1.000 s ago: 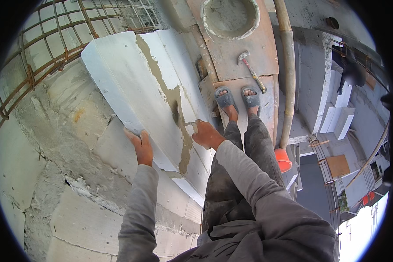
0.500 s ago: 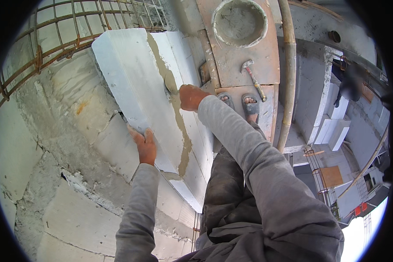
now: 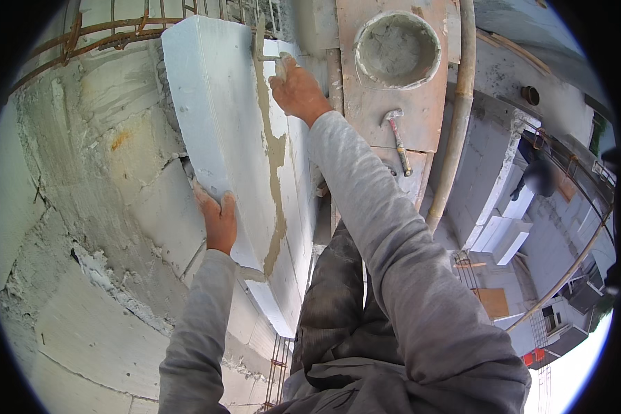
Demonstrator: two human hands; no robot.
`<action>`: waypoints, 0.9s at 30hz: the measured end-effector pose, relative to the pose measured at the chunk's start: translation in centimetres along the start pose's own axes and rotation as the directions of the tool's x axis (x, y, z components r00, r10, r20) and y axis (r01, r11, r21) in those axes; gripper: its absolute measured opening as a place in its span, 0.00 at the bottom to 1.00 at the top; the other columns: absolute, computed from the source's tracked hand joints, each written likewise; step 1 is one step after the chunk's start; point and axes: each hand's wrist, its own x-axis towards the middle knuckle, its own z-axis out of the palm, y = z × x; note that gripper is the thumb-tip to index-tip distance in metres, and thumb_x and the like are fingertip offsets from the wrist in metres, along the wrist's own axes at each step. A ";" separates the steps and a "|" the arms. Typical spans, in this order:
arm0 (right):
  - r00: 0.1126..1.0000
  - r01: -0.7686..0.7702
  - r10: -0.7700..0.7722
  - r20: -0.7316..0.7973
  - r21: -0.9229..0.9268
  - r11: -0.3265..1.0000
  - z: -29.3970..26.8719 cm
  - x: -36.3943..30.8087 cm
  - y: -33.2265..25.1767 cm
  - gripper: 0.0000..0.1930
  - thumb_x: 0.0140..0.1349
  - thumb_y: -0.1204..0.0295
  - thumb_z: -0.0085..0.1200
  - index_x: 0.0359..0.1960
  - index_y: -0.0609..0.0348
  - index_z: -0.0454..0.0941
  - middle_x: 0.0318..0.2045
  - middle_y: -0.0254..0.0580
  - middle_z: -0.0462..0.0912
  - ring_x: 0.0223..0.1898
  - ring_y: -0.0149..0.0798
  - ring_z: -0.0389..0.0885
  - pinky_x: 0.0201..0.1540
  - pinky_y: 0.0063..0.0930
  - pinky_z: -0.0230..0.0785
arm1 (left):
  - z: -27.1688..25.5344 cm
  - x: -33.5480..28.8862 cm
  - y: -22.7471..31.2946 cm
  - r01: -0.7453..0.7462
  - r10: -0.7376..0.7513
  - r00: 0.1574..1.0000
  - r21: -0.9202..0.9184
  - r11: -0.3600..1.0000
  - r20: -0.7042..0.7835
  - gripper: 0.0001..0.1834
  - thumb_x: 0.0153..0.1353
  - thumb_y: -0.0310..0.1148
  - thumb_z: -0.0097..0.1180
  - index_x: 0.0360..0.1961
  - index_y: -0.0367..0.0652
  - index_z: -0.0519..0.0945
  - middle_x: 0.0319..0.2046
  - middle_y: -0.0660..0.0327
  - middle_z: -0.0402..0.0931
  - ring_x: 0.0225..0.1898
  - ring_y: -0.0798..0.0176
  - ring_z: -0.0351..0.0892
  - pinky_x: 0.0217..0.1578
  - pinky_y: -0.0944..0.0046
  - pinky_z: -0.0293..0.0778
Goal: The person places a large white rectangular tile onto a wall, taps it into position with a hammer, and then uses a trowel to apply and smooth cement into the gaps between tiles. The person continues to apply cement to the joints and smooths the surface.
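Observation:
A large white masonry block [image 3: 217, 138] lies along the top of the wall, with a grey mortar strip [image 3: 277, 172] running down the joint on its right side. My left hand [image 3: 219, 219] grips the block's left edge, thumb on the near face and fingertips partly hidden at the edge. My right hand [image 3: 299, 90] is closed round the handle of a trowel [image 3: 259, 47]. Its thin blade stands nearly edge-on at the far end of the mortar strip.
Right of the wall, a plank platform [image 3: 366, 114] carries a mortar bucket [image 3: 395, 87] and a hammer [image 3: 399, 143]. Beyond runs a bamboo pole [image 3: 460, 117]. Rusty rebar [image 3: 117, 27] crosses the far left. Another person [image 3: 537, 178] is at the lower level on the right.
My right hand has moved the trowel away from me along the joint to the block's far end. My left hand stays at the block's edge. The whole view has shifted slightly.

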 end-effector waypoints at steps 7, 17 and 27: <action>0.849 -0.325 0.331 0.413 -0.086 0.942 5.0 -11.4 2.8 0.28 0.55 0.76 0.45 0.61 0.71 0.64 0.44 0.70 0.80 0.41 0.58 0.84 0.47 0.43 0.77 | 0.5 -0.2 0.0 0.005 -0.005 1.000 -0.024 1.000 -0.026 0.43 0.62 0.30 0.50 0.69 0.24 0.38 0.69 0.34 0.42 0.72 0.38 0.41 0.71 0.49 0.37; 0.709 -0.674 0.469 0.527 0.312 0.669 3.7 -11.9 3.8 0.29 0.56 0.71 0.50 0.60 0.74 0.65 0.35 0.60 0.82 0.28 0.49 0.85 0.28 0.37 0.78 | 0.3 0.1 -0.1 -0.023 0.022 0.999 -0.041 0.999 -0.025 0.43 0.62 0.30 0.50 0.69 0.22 0.38 0.69 0.33 0.42 0.72 0.37 0.41 0.71 0.48 0.37; 0.925 -0.131 0.142 0.351 -0.056 0.990 -2.0 1.8 -0.9 0.22 0.53 0.78 0.46 0.52 0.73 0.70 0.31 0.62 0.82 0.30 0.52 0.85 0.40 0.43 0.78 | 0.5 0.1 -0.2 -0.027 0.028 0.999 0.023 0.999 -0.034 0.43 0.61 0.30 0.50 0.69 0.24 0.40 0.69 0.34 0.44 0.71 0.38 0.42 0.71 0.48 0.37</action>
